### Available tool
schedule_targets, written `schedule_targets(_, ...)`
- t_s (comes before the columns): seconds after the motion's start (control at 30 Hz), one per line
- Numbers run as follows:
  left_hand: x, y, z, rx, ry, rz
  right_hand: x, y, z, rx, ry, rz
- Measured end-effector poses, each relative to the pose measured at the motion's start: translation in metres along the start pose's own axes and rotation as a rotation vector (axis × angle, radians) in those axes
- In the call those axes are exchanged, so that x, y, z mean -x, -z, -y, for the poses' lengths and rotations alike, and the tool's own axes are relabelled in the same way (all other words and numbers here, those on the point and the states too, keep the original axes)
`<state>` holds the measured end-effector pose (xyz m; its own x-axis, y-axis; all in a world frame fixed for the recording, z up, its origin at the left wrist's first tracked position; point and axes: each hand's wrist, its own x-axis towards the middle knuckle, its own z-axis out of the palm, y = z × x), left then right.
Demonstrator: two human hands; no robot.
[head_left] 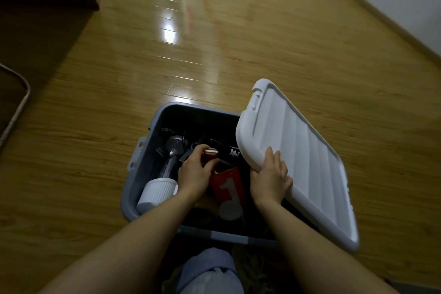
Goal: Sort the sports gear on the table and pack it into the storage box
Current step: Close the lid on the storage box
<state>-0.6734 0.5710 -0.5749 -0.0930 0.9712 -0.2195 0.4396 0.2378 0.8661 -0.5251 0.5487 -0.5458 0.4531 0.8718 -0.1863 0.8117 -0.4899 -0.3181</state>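
Head view: a grey storage box (152, 124) stands on a glossy wooden plank floor (238, 43), directly in front of the person's knee in pale blue cloth (210, 270). The box is open and already holds gear. Along its left side lies a clear bottle with a white ribbed cap (158, 190), the cap end nearest the person. Further in lie dark items that are too dim to name, one of them black with a white printed mark (235, 154). Near the middle sits a red pack marked with a large white "1" (228, 186), tilted, with a white round piece (230, 209) at its near end.

The left hand (194, 173) reaches down into the box, its fingers curled around a reddish-brown handle with a pale end (211, 152), which looks like the handle of a paddle; the rest of that item is hidden by the hand. The right hand (270, 180) grips the near-left corner of the white ribbed lid (298, 155), thumb over the top face and fingers wrapped under the edge. The lid is tilted, leaning over the right rim of the box and covering that side, with its latch tab (256, 100) at the far end.

At the left edge, a pale metal tube frame (16, 112) shows beside a dark brown surface (35, 31).
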Motion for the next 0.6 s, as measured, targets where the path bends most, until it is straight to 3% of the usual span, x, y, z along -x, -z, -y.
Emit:
schedule_targets(0.13, 0.001, 0.015, -0.029, 0.061, -0.036, -0.088, 0.010, 0.012, 0.001, -0.059, -0.005, 0.006)
schedule_targets(0.23, 0.002, 0.028, -0.047, 0.256, 0.056, -0.176, 0.015, 0.022, 0.005, -0.131, -0.012, 0.016)
schedule_targets(0.47, 0.011, -0.001, -0.023, 0.380, 0.503, -0.183, 0.016, 0.033, 0.005, -0.257, -0.024, -0.016)
schedule_targets(0.6, 0.009, -0.008, -0.014, 0.252, 0.685, -0.067, 0.014, 0.026, -0.001, -0.231, 0.009, 0.000)
